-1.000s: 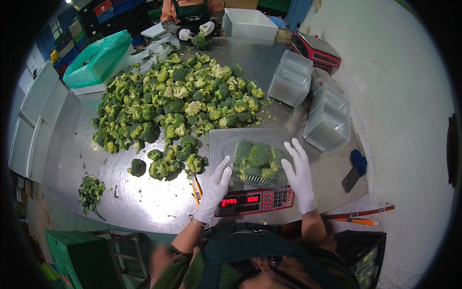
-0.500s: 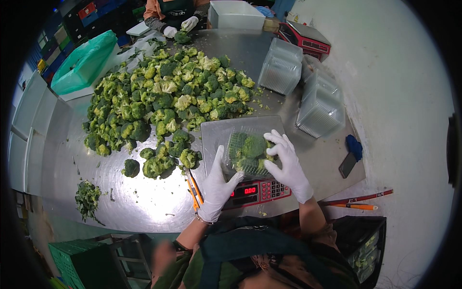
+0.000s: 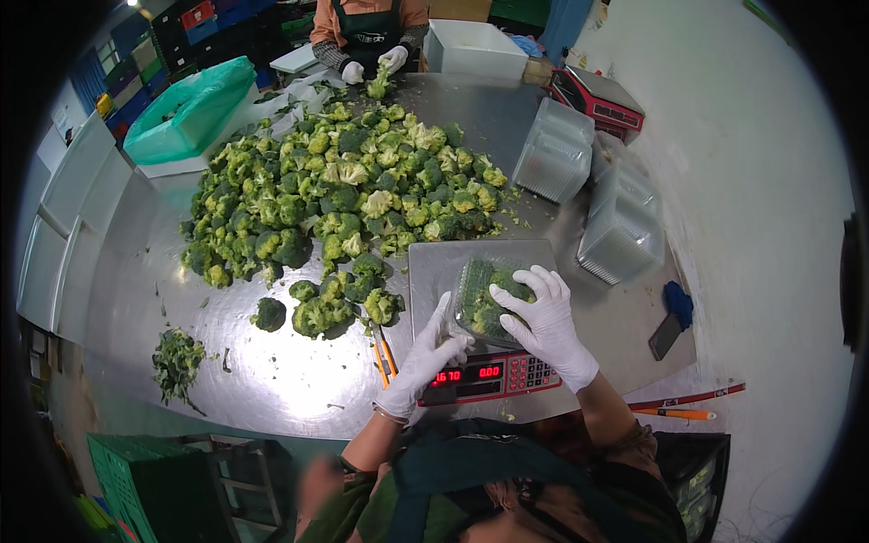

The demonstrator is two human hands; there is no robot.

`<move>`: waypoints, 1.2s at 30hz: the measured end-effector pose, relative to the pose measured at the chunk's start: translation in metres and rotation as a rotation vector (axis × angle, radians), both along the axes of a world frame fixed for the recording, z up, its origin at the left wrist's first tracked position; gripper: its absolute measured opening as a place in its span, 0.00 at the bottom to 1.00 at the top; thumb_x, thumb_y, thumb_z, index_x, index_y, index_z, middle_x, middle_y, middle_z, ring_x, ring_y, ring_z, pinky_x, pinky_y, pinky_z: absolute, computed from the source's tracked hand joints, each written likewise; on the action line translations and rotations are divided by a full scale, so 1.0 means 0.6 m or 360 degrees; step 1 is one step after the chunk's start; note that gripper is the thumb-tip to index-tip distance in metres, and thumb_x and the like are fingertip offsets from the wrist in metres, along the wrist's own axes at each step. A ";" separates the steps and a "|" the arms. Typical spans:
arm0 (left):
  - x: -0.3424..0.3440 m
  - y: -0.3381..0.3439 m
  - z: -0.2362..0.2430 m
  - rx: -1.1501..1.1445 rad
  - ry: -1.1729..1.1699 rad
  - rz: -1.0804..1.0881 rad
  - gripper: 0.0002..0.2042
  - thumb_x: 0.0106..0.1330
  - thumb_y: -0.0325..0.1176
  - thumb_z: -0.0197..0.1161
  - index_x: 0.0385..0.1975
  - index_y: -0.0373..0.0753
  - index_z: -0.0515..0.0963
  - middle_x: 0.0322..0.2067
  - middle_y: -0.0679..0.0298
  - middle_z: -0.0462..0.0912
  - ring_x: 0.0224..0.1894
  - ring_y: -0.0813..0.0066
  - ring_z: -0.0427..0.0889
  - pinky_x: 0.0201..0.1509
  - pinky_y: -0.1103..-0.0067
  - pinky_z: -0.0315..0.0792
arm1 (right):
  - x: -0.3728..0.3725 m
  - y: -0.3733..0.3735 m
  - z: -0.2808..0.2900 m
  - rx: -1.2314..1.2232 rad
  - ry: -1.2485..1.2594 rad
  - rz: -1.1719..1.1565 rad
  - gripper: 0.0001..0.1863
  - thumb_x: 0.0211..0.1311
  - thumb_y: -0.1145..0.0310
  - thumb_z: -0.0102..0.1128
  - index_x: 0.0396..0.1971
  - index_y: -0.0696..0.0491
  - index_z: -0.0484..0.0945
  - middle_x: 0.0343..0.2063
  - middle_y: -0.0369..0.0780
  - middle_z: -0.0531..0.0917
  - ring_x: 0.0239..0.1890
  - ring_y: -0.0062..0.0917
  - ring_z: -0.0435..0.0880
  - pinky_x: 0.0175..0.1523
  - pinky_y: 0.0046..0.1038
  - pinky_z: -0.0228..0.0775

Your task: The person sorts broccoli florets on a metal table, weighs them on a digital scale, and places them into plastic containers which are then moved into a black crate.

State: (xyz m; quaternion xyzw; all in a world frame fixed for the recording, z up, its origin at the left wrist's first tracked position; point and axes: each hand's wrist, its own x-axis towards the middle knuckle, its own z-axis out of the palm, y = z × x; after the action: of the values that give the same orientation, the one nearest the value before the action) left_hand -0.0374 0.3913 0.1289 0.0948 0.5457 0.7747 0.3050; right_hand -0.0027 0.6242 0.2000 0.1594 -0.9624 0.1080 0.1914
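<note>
A clear plastic box [image 3: 472,306] of broccoli florets lies on the steel platform of a red digital scale [image 3: 433,263]. My white-gloved left hand [image 3: 424,360] is at the box's near left corner, one finger stretched along its side and the others bent in at the corner. From the right, my gloved right hand [image 3: 552,330] curves its fingers over the box's top and right side. Both hands hold the box between them. Whether its lid is fastened, I cannot tell. An orange-handled knife [image 3: 385,360] lies left of the scale, beside several loose florets [image 3: 324,312].
A large broccoli heap [image 3: 335,185] covers the table's middle. Stacked clear boxes [image 3: 554,152] stand to the right, near a second scale [image 3: 602,95] and a phone [image 3: 665,337]. A green-lined bin [image 3: 195,113] is far left. Across the table, a co-worker's gloved hands [image 3: 391,61] hold broccoli.
The view has shifted, so the table appears lower and further right. My right fingers have moved further over the box; my left fingers have bent in at its corner. The co-worker's broccoli has turned.
</note>
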 end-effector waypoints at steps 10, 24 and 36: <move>-0.009 0.014 0.005 -0.0058 -0.0189 0.0121 0.26 0.81 0.35 0.48 0.75 0.36 0.54 0.34 0.55 0.85 0.31 0.73 0.85 0.34 0.79 0.79 | -0.004 -0.002 -0.010 0.0055 -0.0011 0.0002 0.22 0.64 0.51 0.62 0.58 0.34 0.81 0.61 0.40 0.72 0.66 0.42 0.63 0.72 0.52 0.48; -0.028 0.031 -0.014 0.0002 -0.0175 0.0394 0.23 0.82 0.33 0.45 0.73 0.40 0.57 0.34 0.57 0.83 0.28 0.76 0.82 0.31 0.81 0.78 | -0.018 -0.020 -0.020 0.0072 0.0063 -0.0126 0.25 0.66 0.51 0.60 0.63 0.34 0.76 0.66 0.39 0.70 0.68 0.44 0.63 0.72 0.53 0.48; 0.106 0.162 -0.025 0.0367 -0.0772 -0.0274 0.18 0.78 0.40 0.54 0.58 0.33 0.71 0.44 0.55 0.84 0.32 0.66 0.87 0.30 0.74 0.82 | -0.014 -0.038 -0.021 0.0226 -0.0062 -0.0263 0.30 0.70 0.49 0.54 0.71 0.29 0.66 0.72 0.43 0.64 0.70 0.48 0.62 0.72 0.58 0.45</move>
State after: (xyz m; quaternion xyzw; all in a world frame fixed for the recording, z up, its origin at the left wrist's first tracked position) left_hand 0.0259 0.4885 0.1139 -0.0131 0.3551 0.8030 0.4785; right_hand -0.0112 0.6014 0.1876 0.0905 -0.9811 0.0264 0.1690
